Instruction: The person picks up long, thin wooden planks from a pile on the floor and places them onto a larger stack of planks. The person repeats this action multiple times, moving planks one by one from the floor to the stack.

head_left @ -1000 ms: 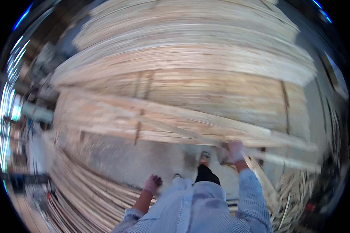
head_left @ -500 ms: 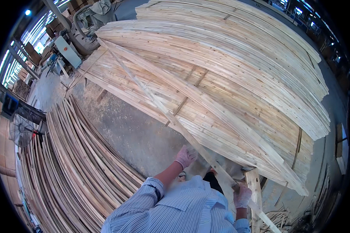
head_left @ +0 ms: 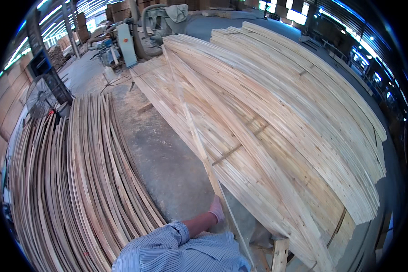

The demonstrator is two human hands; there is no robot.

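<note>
A long, narrow wooden strip (head_left: 196,132) runs from the far end of the lumber stack back toward my body. In a pale glove, my left hand (head_left: 217,209) is closed on the strip's near part, its fingers partly hidden behind the wood. My right hand is out of view. Beside the strip, a wider plank (head_left: 240,129) lies slantwise across the wide stack of pale boards (head_left: 294,118). The strip's far end rests by the top corner of that stack.
Many thin wooden strips (head_left: 95,167) lie bundled on the left. A standing fan (head_left: 41,97) and a pale control cabinet (head_left: 126,44) stand farther back. Grey concrete floor (head_left: 163,167) separates the bundle from the stack. An upright wooden post (head_left: 280,255) stands near my right side.
My view has turned up and toward the right. My left hand, earlier beside the strip with fingers bent, now grips it. My right hand, earlier on the strip's near part, has left the view.
</note>
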